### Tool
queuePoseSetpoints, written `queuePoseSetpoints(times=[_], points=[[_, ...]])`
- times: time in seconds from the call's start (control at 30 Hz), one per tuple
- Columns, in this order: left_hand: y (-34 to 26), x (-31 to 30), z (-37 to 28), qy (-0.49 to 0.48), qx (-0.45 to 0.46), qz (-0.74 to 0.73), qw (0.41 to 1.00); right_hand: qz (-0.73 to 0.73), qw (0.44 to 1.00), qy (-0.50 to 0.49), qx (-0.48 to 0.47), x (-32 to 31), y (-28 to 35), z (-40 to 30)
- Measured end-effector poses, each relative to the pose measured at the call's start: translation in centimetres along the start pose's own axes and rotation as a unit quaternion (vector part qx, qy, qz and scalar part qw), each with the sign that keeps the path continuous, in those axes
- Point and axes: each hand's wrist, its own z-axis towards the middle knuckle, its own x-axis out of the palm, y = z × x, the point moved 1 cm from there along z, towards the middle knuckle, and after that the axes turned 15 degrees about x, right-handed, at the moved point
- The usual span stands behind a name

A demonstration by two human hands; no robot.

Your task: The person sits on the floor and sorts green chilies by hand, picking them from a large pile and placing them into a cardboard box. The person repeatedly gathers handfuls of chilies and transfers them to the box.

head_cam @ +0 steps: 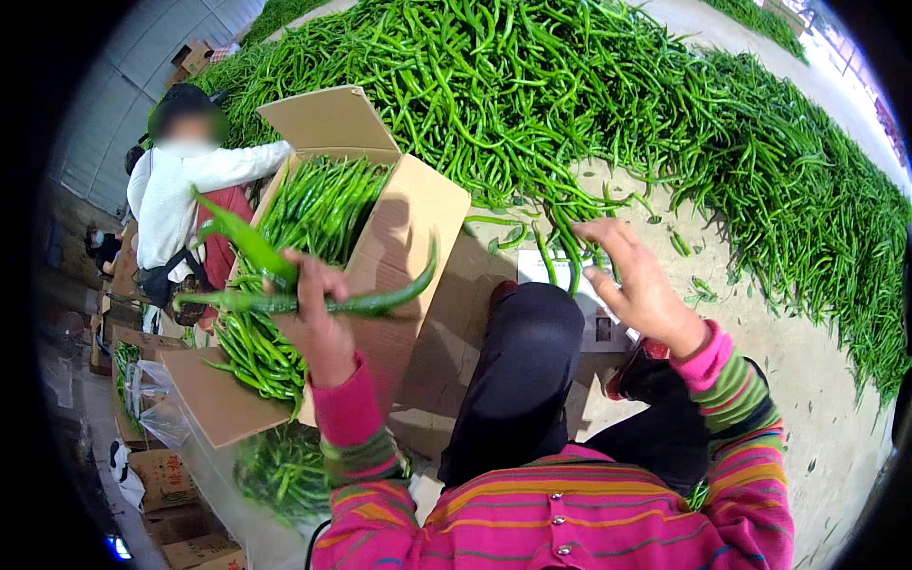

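Note:
My left hand (317, 320) is closed around a few long green chili peppers (377, 303), held above the near part of an open cardboard box (420, 235). Chilies (324, 203) lie packed lengthwise inside that box, and some spill over its near end. On the other side, my right hand (630, 278) has its fingers spread, with nothing in its grasp. Beside its fingertips a small bunch of chilies (566, 246) lies partly over a white printed sheet (602, 331) on the floor.
A large heap of green chilies (513, 92) curves across the far side and right. A co-worker in a white top (174, 178) reaches to the box's far left. More cardboard boxes (167, 477), a clear plastic bag (153, 399) and a lower pile of chilies (288, 470) are at left.

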Motion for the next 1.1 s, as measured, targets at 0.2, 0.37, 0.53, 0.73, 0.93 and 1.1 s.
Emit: queuePoseSetpoints(times=[0.2,0.37,0.53,0.73,0.93,1.1], points=[[-1.6,-8.6,-7.9,0.237,-0.202,0.301,0.901,0.007,0.989,0.082,0.127,1.2,-6.3,-2.1],[-2.6,-11.0,-14.6,0.342,-0.212,0.312,0.861,0.026,0.979,0.152,0.134,4.2,-9.4,-4.9],[-0.9,-9.5,-16.1,0.325,-0.265,0.269,0.867,0.039,0.966,0.198,0.162,4.4,-9.6,-6.1],[13.8,4.1,-7.0,0.384,-0.192,0.137,0.893,0.031,0.967,0.191,0.168,0.6,-8.4,-4.3],[37.1,11.2,-3.9,0.473,-0.166,0.367,0.784,0.087,0.945,0.171,0.263,-0.9,-10.8,-1.4],[53.1,8.0,-1.3,0.248,-0.035,0.503,0.827,0.085,0.929,0.17,0.319,-0.4,-14.8,1.7]])
